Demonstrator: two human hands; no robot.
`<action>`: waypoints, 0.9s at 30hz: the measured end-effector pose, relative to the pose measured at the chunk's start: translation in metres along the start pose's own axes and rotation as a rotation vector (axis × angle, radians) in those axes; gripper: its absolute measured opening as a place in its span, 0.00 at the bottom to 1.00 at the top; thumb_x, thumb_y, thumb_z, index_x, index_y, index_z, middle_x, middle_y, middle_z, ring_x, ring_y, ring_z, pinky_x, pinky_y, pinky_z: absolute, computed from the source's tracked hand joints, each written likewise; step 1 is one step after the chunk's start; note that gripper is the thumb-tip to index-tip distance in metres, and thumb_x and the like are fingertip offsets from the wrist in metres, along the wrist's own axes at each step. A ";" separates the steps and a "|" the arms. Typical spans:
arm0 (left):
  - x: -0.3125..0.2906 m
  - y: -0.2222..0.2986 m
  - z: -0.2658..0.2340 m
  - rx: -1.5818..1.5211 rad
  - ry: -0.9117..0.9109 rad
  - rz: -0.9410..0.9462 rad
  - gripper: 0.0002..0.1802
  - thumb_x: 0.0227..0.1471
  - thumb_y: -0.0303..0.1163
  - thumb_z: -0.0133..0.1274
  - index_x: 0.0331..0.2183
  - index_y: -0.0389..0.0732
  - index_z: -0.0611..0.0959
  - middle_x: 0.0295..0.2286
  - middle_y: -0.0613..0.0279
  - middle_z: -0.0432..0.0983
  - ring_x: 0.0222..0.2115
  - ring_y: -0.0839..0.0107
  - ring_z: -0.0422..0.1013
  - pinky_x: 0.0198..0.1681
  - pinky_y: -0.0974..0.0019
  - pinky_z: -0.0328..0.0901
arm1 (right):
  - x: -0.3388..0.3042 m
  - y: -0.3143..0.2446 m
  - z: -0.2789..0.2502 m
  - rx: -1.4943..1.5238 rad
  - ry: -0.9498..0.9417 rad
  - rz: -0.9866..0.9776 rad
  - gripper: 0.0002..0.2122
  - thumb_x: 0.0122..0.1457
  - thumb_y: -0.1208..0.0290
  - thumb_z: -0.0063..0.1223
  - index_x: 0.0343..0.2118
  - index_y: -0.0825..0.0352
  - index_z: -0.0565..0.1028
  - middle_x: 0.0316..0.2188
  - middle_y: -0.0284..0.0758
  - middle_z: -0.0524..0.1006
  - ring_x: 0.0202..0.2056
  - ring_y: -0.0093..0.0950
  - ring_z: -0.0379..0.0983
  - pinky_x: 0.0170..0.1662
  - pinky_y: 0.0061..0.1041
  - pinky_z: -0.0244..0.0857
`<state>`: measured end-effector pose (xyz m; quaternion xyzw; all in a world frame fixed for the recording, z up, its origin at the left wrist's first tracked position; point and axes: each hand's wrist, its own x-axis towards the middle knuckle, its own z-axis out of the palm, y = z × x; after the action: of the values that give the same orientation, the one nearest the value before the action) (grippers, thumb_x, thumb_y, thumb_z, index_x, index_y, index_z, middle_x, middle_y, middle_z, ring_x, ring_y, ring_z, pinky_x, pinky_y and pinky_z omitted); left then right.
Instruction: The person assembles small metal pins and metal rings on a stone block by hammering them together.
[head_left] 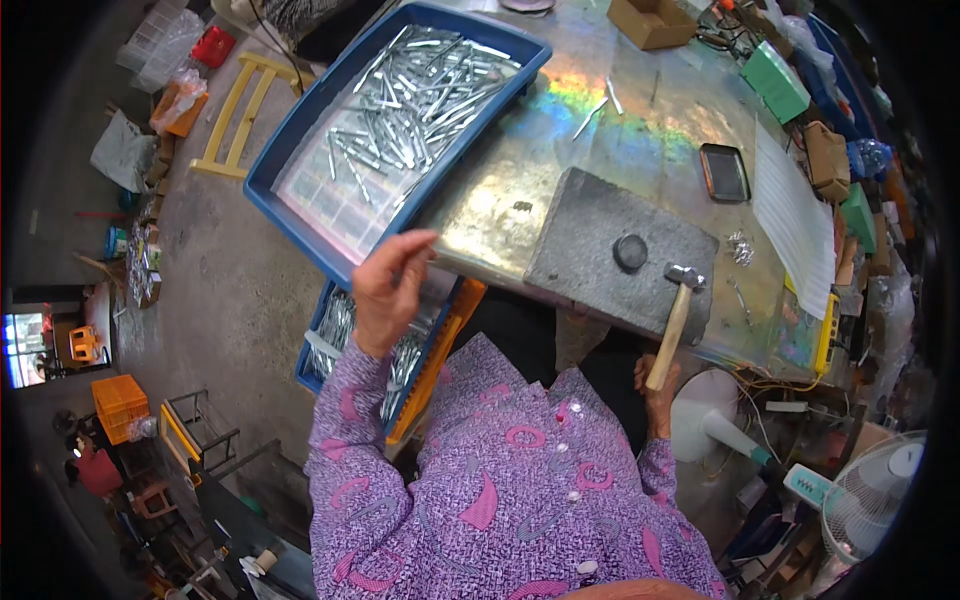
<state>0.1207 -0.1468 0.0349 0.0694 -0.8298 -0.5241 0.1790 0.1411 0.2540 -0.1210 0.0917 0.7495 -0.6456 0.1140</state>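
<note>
My left hand (388, 294) is raised beside the near corner of a blue tray (268, 205). Its fingers are bent with a gap between thumb and forefinger, and nothing shows in it. Many slim silvery metal rods (415, 115) lie loose in that tray. My right hand (655, 384) is low at the table's front edge, partly behind the handle of a hammer (672, 335); whether its fingers grip anything is hidden. The hammer's head rests on a dark grey slab (600, 235), near a round black puck (630, 253).
Two metal rods (598, 108) lie farther back on the metal-topped table (490, 195). A black rectangular tray (724, 172) and a small heap of metal bits (740, 248) are at the right. A second blue bin (318, 338) of metal parts stands below left. A fan (870, 500) is lower right.
</note>
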 end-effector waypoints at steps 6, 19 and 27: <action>0.127 -0.011 0.002 -0.105 0.063 -0.025 0.09 0.50 0.24 0.47 0.33 0.32 0.78 0.21 0.62 0.74 0.18 0.82 0.65 0.20 0.79 0.60 | 0.007 0.035 -0.010 -0.115 0.165 -0.053 0.10 0.53 0.72 0.47 0.17 0.69 0.68 0.13 0.26 0.66 0.15 0.15 0.59 0.16 0.16 0.51; 0.237 -0.111 0.065 0.693 -0.150 0.201 0.26 0.38 0.41 0.57 0.37 0.33 0.77 0.33 0.42 0.72 0.39 0.52 0.65 0.45 0.56 0.57 | 0.008 0.021 -0.012 -0.273 0.202 -0.071 0.09 0.51 0.73 0.51 0.20 0.74 0.69 0.13 0.25 0.61 0.18 0.16 0.55 0.18 0.21 0.52; 0.233 -0.122 0.066 0.830 -0.262 0.301 0.21 0.42 0.37 0.56 0.39 0.38 0.74 0.35 0.45 0.67 0.39 0.51 0.64 0.42 0.55 0.60 | 0.008 0.000 -0.005 -0.287 0.224 0.021 0.09 0.48 0.73 0.49 0.21 0.76 0.69 0.11 0.29 0.61 0.16 0.16 0.55 0.16 0.21 0.50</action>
<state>-0.1283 -0.2156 -0.0480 -0.0529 -0.9859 -0.1200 0.1036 0.1330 0.2589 -0.1224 0.1534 0.8411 -0.5165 0.0484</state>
